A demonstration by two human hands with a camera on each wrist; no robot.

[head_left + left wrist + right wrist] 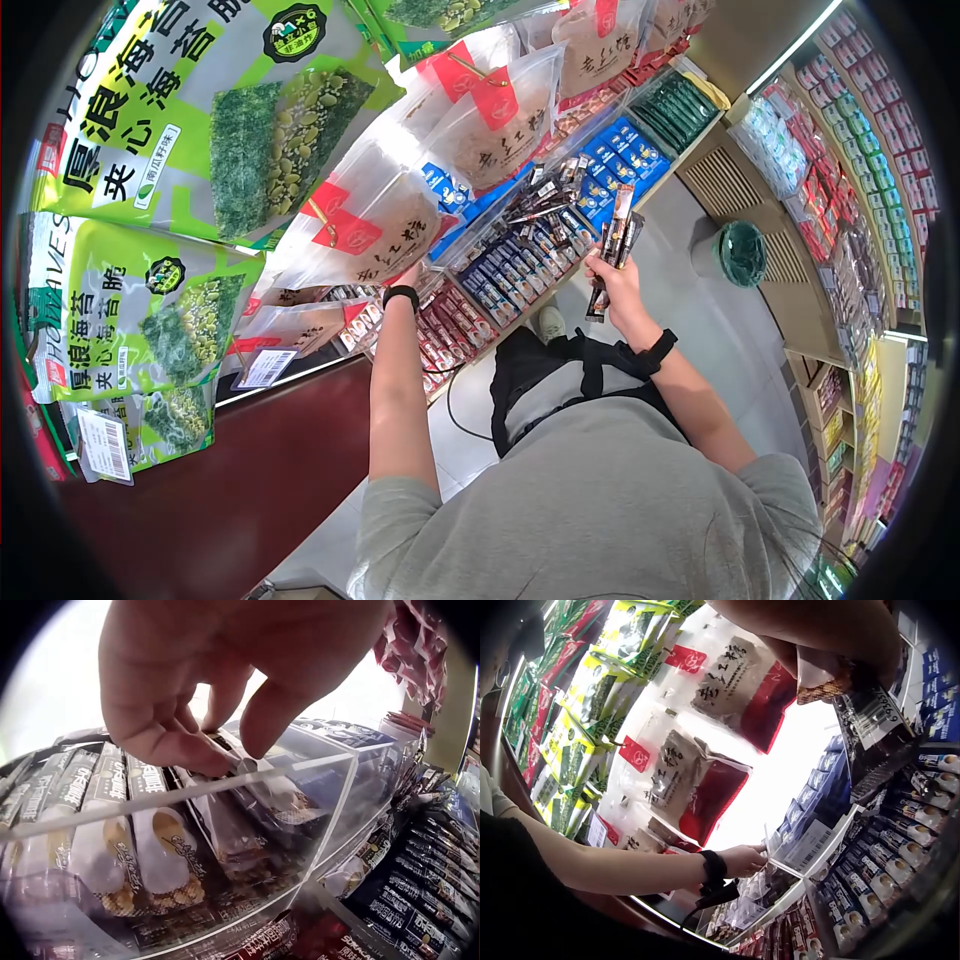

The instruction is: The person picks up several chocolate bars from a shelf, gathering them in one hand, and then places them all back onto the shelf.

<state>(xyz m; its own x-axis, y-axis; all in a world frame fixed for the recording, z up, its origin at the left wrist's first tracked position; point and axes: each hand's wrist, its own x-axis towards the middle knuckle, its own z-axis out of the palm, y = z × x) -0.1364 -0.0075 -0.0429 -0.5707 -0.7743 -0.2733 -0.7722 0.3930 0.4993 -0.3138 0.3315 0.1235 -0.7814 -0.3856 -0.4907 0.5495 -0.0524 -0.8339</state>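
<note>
In the left wrist view the left hand (pixel 217 682) reaches over the edge of a clear plastic bin (pixel 330 766), thumb and fingers pinching the end of a dark stick packet (pixel 259 784). Similar packets with cup pictures (pixel 165 847) lie in rows in that bin. The head view shows the left hand (pixel 408 277) partly behind hanging bags. Held in the right hand (pixel 618 280) is a bunch of dark stick packets (pixel 618 240), above the floor beside the shelf; the right wrist view shows a barcode on one packet (pixel 877 720).
Hanging bags with red labels (pixel 385 220) and large green bags (pixel 150 300) fill the left. Bins of blue-capped sticks (pixel 510 270), red packets (pixel 450 325) and blue packs (pixel 625 160) line the shelf. A bin with a green liner (pixel 742 255) stands on the floor.
</note>
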